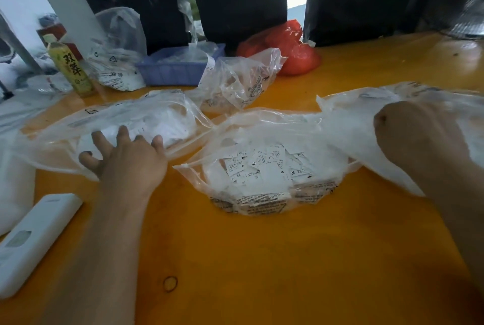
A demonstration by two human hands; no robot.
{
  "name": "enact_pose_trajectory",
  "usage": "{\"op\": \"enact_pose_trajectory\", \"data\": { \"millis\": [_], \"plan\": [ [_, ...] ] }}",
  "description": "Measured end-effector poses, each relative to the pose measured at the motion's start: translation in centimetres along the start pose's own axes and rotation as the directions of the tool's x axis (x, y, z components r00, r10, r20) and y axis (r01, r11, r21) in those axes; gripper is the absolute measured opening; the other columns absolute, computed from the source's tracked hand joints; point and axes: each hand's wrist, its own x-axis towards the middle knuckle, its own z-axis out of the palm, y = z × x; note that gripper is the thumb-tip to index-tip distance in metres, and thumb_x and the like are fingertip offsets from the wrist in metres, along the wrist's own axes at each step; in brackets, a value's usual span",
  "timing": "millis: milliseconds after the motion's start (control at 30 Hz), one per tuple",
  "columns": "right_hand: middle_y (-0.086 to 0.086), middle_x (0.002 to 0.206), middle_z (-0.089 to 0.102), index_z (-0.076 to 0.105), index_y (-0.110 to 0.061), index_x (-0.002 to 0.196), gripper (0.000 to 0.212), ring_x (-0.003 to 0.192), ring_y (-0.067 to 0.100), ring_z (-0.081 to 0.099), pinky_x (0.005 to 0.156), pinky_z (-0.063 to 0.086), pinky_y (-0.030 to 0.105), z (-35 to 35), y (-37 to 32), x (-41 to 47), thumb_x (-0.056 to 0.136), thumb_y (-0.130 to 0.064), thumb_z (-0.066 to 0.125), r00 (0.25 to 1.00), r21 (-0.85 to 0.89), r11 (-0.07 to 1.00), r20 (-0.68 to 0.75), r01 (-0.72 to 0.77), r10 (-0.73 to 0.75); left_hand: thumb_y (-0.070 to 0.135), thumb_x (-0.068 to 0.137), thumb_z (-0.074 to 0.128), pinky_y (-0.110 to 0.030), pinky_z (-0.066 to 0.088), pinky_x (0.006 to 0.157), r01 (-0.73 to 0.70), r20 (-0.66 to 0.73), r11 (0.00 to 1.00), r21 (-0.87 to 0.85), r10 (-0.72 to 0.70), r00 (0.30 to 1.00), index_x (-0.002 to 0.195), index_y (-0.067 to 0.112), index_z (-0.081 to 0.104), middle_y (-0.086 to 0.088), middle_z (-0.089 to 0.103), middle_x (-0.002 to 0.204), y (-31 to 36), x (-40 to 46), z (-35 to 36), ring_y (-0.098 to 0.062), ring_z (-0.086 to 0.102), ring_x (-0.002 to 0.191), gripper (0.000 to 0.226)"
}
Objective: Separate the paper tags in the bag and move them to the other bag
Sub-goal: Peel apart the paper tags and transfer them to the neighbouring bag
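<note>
While the left hand (125, 157) rests with fingers spread flat on the left bag (125, 120), the right hand (419, 141) looks curled on the right bag (392, 104); its fingertips are hidden. Between them, glossy crinkled film holds small printed paper tags (264, 170); I'd pinch few, gently.

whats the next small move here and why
Probably bring the right hand over to the middle bag and pick up a few paper tags: its mouth gapes, and the left hand already rests with spread fingers on the left bag.
</note>
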Motion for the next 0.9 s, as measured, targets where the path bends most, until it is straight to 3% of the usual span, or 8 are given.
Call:
{"op": "enact_pose_trajectory", "data": {
  "millis": [133,233,400,533,600,700,800,900],
  "plan": [
    [0.020,0.098,0.070,0.060,-0.003,0.121,0.024,0.086,0.035,0.061,0.075,0.051,0.041,1.0,0.6,0.5,0.096,-0.005,0.058,0.994,-0.039,0.998,0.099,-0.042,0.046,0.055,0.108,0.021,-0.056,0.025,0.108,-0.081,-0.179,0.995,-0.051,0.070,0.981,0.154,0.015,0.048,-0.008,0.039,0.164,0.8,-0.6,0.2,-0.037,0.021,0.147,0.066],
    [0.017,0.098,0.071,0.067,-0.004,0.113,0.019,0.085,0.035,0.062,0.077,0.054,0.040,1.3,1.1,0.8,0.096,-0.011,0.061,0.987,-0.101,0.995,0.156,-0.013,0.029,0.050,0.108,0.033,-0.052,0.033,0.094,-0.270,-0.359,0.953,-0.135,0.207,0.910,0.139,0.014,0.062,-0.014,0.059,0.141,2.2,-1.9,0.4,-0.038,0.040,0.127,0.056],
    [0.014,0.096,0.073,0.076,-0.009,0.099,0.015,0.086,0.035,0.066,0.074,0.057,0.040,1.3,1.1,0.9,0.094,-0.011,0.061,0.979,-0.104,0.994,0.194,-0.033,0.053,0.043,0.110,0.037,-0.036,0.035,0.100,-0.792,-0.515,0.549,-0.269,0.613,0.600,0.136,0.016,0.064,-0.005,0.062,0.131,5.2,-5.0,0.8,-0.021,0.048,0.124,0.047],
    [0.015,0.092,0.073,0.076,-0.005,0.093,0.019,0.082,0.036,0.066,0.074,0.060,0.043,1.0,1.0,1.0,0.092,-0.002,0.058,0.993,-0.052,0.997,0.102,-0.055,0.060,0.041,0.111,0.043,-0.025,0.043,0.108,-0.817,-0.461,0.340,-0.466,0.695,0.552,0.135,0.021,0.065,0.007,0.066,0.129,6.8,-7.3,2.0,-0.005,0.057,0.121,0.038],
    [0.015,0.088,0.071,0.074,-0.004,0.094,0.018,0.076,0.033,0.063,0.070,0.058,0.043,0.9,0.8,1.1,0.096,-0.004,0.056,0.999,0.018,0.999,-0.022,-0.042,0.042,0.038,0.110,0.047,-0.018,0.050,0.094,-0.725,-0.444,0.245,-0.644,0.652,0.615,0.123,0.025,0.071,0.015,0.072,0.114,7.1,-7.9,2.3,-0.001,0.064,0.107,0.030],
    [0.004,0.088,0.068,0.068,-0.011,0.101,0.013,0.075,0.022,0.057,0.069,0.047,0.035,0.4,-1.0,0.2,0.100,-0.016,0.057,0.966,0.300,0.950,-0.257,0.082,-0.002,0.041,0.110,0.041,-0.025,0.058,0.084,-0.299,-0.190,0.066,-0.952,0.637,0.747,0.101,0.024,0.073,0.006,0.077,0.099,7.5,-8.0,2.3,-0.009,0.071,0.094,0.037],
    [-0.015,0.083,0.065,0.066,-0.022,0.098,0.003,0.073,0.006,0.062,0.067,0.048,0.017,0.0,-4.2,-2.1,0.098,-0.024,0.065,0.965,0.661,0.721,-0.258,0.207,-0.040,0.042,0.113,0.031,-0.033,0.058,0.077,0.126,0.024,-0.100,-0.987,0.682,0.731,0.088,0.016,0.072,-0.008,0.075,0.091,7.7,-7.9,1.9,-0.022,0.071,0.084,0.055],
    [-0.017,0.078,0.068,0.067,-0.028,0.092,0.003,0.074,0.002,0.065,0.063,0.048,0.009,0.7,-6.8,-4.4,0.093,-0.027,0.069,0.969,0.814,0.528,-0.180,0.244,-0.169,0.045,0.113,0.028,-0.033,0.057,0.072,0.303,0.108,-0.154,-0.940,0.710,0.696,0.085,0.013,0.066,-0.009,0.071,0.084,7.7,-7.8,1.6,-0.021,0.068,0.076,0.057]
  ]
}}
